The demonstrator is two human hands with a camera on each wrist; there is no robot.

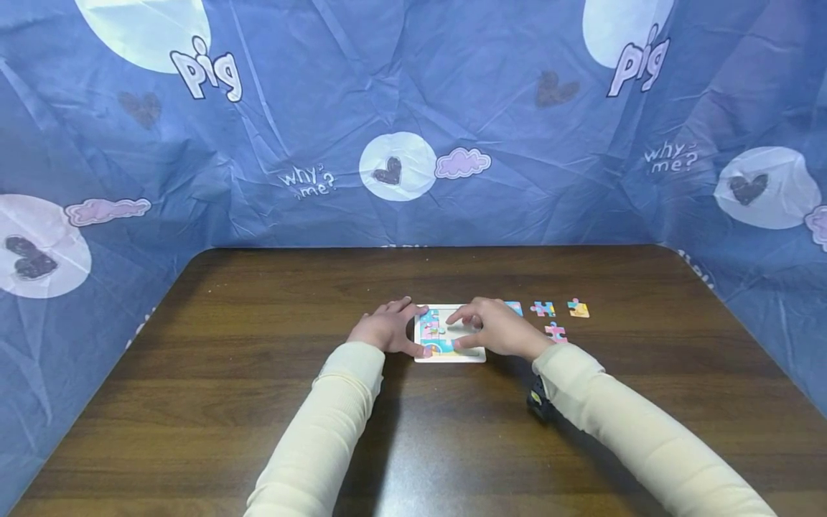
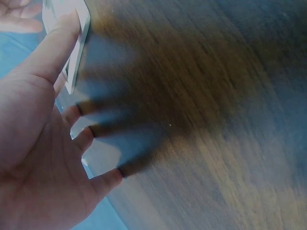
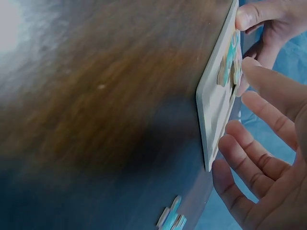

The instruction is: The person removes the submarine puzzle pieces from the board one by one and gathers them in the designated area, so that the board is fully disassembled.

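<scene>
A white puzzle tray (image 1: 460, 360) lies flat on the table, with joined jigsaw pieces (image 1: 429, 332) in pink, blue and yellow along its left and lower parts. My left hand (image 1: 385, 328) steadies the tray's left side. Its thumb presses on the tray (image 2: 82, 43) in the left wrist view, while the other fingers spread out beside it. Over the tray's right part is my right hand (image 1: 507, 330), its thumb at the lower pieces and its fingers loosely bent. The right wrist view shows nothing pinched between the right thumb (image 3: 268, 81) and fingers.
Several loose jigsaw pieces lie right of the tray: a pink and blue one (image 1: 544, 309), a yellow one (image 1: 579, 309), a pink one (image 1: 555, 332) and a blue one (image 1: 514, 307) partly behind the right hand. A blue printed cloth (image 1: 413, 93) surrounds the brown wooden table (image 1: 258, 402).
</scene>
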